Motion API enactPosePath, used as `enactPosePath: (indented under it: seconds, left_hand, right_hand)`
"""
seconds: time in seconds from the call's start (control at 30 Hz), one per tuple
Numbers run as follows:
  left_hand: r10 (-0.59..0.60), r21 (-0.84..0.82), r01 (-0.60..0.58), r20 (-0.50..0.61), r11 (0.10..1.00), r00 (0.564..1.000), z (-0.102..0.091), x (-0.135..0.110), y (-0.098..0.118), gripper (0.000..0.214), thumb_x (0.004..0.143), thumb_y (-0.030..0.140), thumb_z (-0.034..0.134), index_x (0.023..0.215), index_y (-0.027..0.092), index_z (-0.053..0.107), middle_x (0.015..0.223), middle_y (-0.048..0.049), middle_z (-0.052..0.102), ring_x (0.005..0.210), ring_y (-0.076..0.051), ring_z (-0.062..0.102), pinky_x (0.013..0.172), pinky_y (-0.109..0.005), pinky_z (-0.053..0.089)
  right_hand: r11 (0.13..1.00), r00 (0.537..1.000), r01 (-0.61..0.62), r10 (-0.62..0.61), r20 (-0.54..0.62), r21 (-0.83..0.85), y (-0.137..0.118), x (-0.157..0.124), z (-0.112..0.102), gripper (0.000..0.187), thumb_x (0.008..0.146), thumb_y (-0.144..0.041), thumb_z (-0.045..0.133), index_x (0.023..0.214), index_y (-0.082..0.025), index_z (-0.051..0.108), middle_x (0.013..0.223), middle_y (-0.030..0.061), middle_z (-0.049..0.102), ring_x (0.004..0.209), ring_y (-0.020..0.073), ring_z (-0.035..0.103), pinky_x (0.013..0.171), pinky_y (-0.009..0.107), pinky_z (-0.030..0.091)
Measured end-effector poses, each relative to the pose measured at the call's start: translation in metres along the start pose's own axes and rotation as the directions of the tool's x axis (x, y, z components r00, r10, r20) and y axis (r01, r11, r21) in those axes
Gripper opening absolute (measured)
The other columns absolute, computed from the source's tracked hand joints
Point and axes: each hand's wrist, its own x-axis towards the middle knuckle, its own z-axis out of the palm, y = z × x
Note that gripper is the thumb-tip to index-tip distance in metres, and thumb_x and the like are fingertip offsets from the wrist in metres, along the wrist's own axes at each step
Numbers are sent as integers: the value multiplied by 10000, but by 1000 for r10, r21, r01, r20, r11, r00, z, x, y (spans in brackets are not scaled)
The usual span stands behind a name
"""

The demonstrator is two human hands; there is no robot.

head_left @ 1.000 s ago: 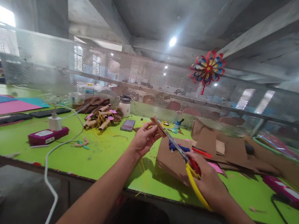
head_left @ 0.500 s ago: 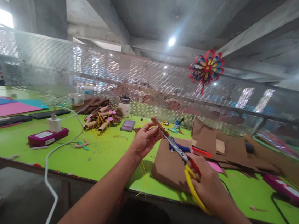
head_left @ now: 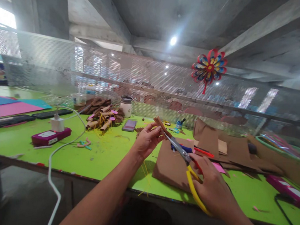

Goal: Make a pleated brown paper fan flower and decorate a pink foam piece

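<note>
Between the fingers and thumb of my left hand [head_left: 148,139] is a narrow folded piece of brown paper [head_left: 160,123], held up above the table. My right hand [head_left: 210,185] grips a pair of scissors [head_left: 179,148] by its yellow and red handles. The metal blades point up and left, and their tips meet the brown paper beside my left fingers. Whether the blades are fully closed is hard to make out. Below the scissors lies a stack of brown paper [head_left: 169,168]. Thin yellow strings [head_left: 145,176] hang under my left hand.
Rolled brown paper tubes [head_left: 106,122] with yellow string lie at the back left, near a white jar [head_left: 125,107]. A purple power strip [head_left: 51,136] with a white cable stands left. Brown sheets [head_left: 223,149] and a red cutter [head_left: 203,152] lie right. A perforated screen [head_left: 143,76] runs behind.
The view has shifted slightly, so the scene sits a little further right. Both hands keep their holds, with the scissors still at the brown paper.
</note>
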Motion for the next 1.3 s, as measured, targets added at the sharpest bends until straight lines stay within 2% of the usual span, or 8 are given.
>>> enactPosePath:
  seconds: [0.47,0.87,1.13,1.3]
  left_hand:
    - [-37,4,37,-39,999,999,1,0,-1,186,739,133,658,898,146,563,783,-29,653,707,-115,624,766,-308,500]
    - [-37,5,38,-24,999,999,2,-1,0,193,732,132,664,899,138,566,783,-43,660,704,-125,630,750,-303,505]
    - [-38,12,38,-47,999,998,6,-3,1,187,718,130,673,873,134,569,766,-35,655,680,-118,622,736,-300,512]
    - [-33,16,33,-35,999,999,5,-2,0,193,720,121,668,889,122,576,766,-44,656,686,-132,631,732,-307,514]
  right_hand:
    - [1000,1000,8,-8,-22,4,2,-2,6,517,697,-158,481,1208,-231,446,1089,96,546,1036,254,511,888,408,427]
    - [998,999,-32,31,15,50,0,-3,5,523,705,-177,487,1220,-256,437,1026,64,562,896,222,546,803,364,455]
    - [998,999,-43,42,29,50,-1,-3,3,489,715,-173,492,1199,-242,467,1022,64,566,899,216,540,792,343,448]
    - [995,994,-86,83,66,48,-1,-4,1,448,739,-217,518,1185,-255,490,901,36,582,767,194,547,708,325,461]
